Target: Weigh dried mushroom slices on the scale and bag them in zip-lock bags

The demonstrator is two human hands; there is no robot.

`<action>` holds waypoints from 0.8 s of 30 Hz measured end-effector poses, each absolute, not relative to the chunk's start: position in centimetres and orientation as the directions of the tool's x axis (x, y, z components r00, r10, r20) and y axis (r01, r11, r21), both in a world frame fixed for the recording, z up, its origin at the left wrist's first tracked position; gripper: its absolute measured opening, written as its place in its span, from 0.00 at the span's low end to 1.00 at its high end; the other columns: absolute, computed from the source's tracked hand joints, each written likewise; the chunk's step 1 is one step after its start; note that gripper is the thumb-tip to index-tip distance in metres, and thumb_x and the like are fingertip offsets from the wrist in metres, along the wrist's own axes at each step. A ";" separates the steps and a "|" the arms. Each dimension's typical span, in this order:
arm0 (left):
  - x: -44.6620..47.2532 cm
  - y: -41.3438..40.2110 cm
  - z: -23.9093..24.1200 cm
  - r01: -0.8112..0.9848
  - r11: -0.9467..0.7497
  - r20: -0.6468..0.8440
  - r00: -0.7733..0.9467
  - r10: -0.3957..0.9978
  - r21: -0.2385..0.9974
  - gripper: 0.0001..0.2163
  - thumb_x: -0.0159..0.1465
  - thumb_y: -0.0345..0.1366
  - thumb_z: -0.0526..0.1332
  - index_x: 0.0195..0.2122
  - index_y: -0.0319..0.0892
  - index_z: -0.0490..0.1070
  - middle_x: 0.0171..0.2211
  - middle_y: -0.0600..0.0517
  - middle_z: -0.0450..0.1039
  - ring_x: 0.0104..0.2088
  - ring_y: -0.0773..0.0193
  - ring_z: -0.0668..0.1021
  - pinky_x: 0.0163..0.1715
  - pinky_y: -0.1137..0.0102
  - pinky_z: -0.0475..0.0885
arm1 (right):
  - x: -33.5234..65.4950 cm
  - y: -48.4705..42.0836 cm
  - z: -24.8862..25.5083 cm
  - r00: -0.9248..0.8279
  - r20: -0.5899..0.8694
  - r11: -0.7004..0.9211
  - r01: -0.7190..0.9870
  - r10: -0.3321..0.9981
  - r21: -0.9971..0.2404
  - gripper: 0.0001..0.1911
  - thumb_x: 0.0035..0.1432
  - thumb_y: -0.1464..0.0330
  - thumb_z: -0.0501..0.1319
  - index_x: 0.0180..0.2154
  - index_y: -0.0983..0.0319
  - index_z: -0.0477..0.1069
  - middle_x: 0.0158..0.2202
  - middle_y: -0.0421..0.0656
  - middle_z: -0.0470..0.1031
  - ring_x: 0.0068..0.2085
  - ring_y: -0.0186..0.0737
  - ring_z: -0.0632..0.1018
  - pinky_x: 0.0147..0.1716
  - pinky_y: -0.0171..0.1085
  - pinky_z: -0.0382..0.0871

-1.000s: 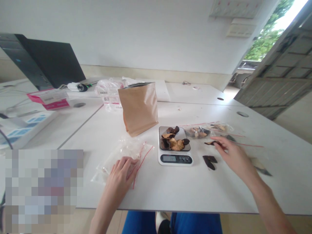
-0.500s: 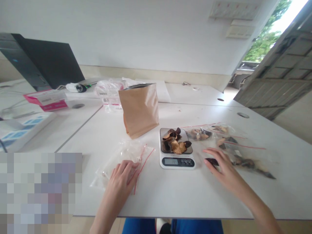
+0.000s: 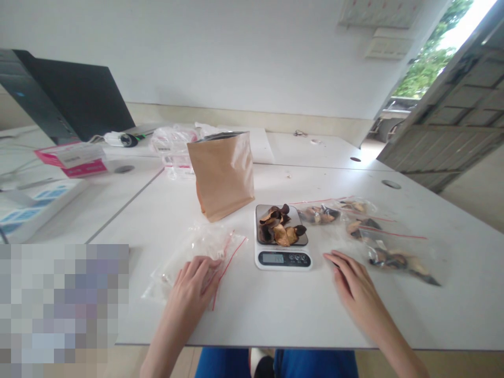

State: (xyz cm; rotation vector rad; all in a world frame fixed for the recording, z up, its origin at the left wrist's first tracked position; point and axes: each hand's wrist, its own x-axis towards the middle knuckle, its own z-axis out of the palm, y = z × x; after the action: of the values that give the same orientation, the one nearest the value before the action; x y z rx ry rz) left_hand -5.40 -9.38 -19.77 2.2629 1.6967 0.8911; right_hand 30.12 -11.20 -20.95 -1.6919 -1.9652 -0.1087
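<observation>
My left hand point(image 3: 195, 283) rests on a few clear plastic zip bags point(image 3: 173, 265) with red seal lines, its fingers curled on the top bag near the seal. A white digital kitchen scale point(image 3: 262, 252) stands between my hands; dried wood ear mushrooms point(image 3: 280, 226), dark on one side and tan on the other, lie on its plate. The display digits are too blurred to read. To the right of the scale, my right hand point(image 3: 350, 281) is low over the table, fingers drawn together around a dark mushroom piece point(image 3: 337, 264), mostly hidden.
Filled zip bags of dried mushrooms point(image 3: 394, 257) lie to the right. A brown paper pouch point(image 3: 224, 176) stands open at the top behind the scale. Further back are plastic-wrapped packs point(image 3: 173, 147), a pink-and-white box point(image 3: 74, 157) and a black computer case point(image 3: 79, 100).
My right hand's thumb and fingers have come together over the dark mushroom piece, covering most of it. My left hand stays on the bags. The view has shifted slightly.
</observation>
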 end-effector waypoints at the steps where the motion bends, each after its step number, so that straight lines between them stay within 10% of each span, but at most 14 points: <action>1: -5.4 -9.3 -19.8 0.814 -0.336 0.355 0.172 0.919 0.474 0.09 0.63 0.41 0.53 0.40 0.45 0.70 0.38 0.50 0.72 0.36 0.58 0.73 0.38 0.63 0.70 | 30.1 -11.2 -20.9 -0.069 0.446 0.210 0.938 0.892 -0.276 0.17 0.62 0.66 0.46 0.50 0.59 0.64 0.50 0.49 0.69 0.52 0.46 0.70 0.51 0.49 0.65; 24: -5.4 -9.9 -18.9 0.796 -0.426 0.553 0.140 0.821 0.431 0.03 0.63 0.35 0.56 0.36 0.45 0.68 0.34 0.52 0.72 0.35 0.62 0.72 0.35 0.68 0.68 | 33.2 -7.7 -17.1 -0.056 0.536 0.265 0.909 0.842 -0.322 0.17 0.62 0.64 0.48 0.49 0.63 0.67 0.44 0.52 0.73 0.45 0.49 0.74 0.43 0.47 0.69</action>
State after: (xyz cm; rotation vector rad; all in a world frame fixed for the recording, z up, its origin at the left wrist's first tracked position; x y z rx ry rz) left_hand -5.43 -9.90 -18.95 2.3462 1.6646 1.1762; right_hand 33.15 -7.72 -17.09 -1.5820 -1.8980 -0.1334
